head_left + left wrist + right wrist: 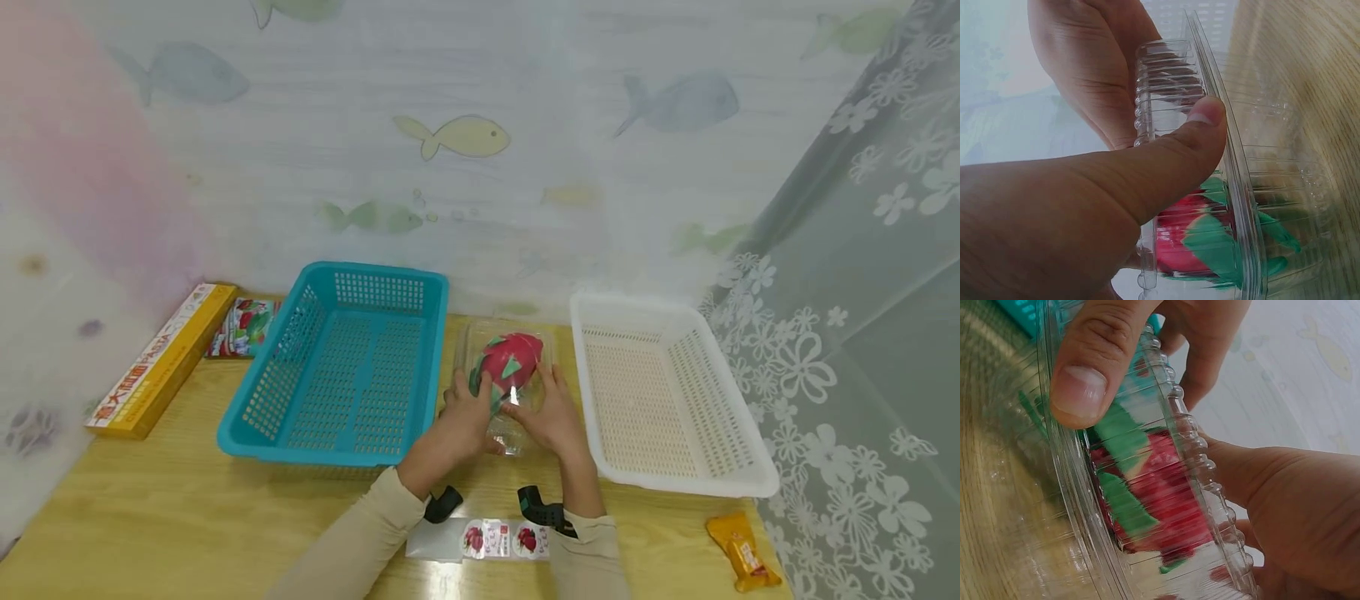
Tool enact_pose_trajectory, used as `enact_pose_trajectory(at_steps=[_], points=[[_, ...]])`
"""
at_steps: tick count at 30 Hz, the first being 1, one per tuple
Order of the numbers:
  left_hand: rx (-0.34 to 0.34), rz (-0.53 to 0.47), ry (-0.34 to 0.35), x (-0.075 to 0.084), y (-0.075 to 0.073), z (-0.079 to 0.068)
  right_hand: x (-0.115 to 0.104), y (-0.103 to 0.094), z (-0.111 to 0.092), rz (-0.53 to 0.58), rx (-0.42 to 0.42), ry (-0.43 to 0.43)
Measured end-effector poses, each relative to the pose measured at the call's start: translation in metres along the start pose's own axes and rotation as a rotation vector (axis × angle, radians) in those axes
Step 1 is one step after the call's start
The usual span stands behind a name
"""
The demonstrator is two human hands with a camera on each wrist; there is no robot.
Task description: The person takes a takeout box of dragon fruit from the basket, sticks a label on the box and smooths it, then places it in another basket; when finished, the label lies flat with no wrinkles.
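A clear plastic clamshell box (467, 333) stands between the two baskets, with a red dragon fruit (513, 357) with green scales inside. My left hand (467, 419) grips the box's left side, its thumb (1207, 115) against the ridged wall by the rim and the other fingers mostly hidden over the lid. On the opposite side my right hand (553, 421) holds the box, its thumb (1079, 394) at the rim. Lid and base edges lie close together along the rim (1242, 206). A strip of dragon fruit stickers (491, 540) lies in front of the hands.
A teal basket (333, 458) stands to the left and a white basket (678, 483) to the right. Farther left are a yellow pasta box (168, 367) and a colourful packet (246, 327). An orange packet (742, 552) lies near the table's right edge, beside the lace curtain (847, 475).
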State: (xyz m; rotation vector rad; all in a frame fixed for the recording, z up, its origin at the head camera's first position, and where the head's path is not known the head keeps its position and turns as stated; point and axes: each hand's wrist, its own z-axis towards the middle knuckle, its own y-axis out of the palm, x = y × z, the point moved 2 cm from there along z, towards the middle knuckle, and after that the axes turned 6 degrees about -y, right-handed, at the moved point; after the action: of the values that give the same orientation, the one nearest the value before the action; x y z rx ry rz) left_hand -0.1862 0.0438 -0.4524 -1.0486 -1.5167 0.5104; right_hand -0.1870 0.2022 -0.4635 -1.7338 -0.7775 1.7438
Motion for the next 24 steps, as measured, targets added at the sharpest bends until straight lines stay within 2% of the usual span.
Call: enact_pose_trajectory(at_steps=[8, 15, 24], points=[[0.021, 0.013, 0.008, -0.0036, 0.0045, -0.0024, 0.0051, 0.0052, -0.0035, 0.003, -0.008, 0.006], [0.047, 0.041, 0.039, 0.0011, 0.0015, 0.0028, 0.0053, -0.0011, 0.0012, -0.012, 0.012, -0.005], [0.036, 0.047, 0.010, 0.0022, -0.0002, 0.0013, 0.0035, -0.0011, 0.0010, 0.011, 0.014, -0.002]])
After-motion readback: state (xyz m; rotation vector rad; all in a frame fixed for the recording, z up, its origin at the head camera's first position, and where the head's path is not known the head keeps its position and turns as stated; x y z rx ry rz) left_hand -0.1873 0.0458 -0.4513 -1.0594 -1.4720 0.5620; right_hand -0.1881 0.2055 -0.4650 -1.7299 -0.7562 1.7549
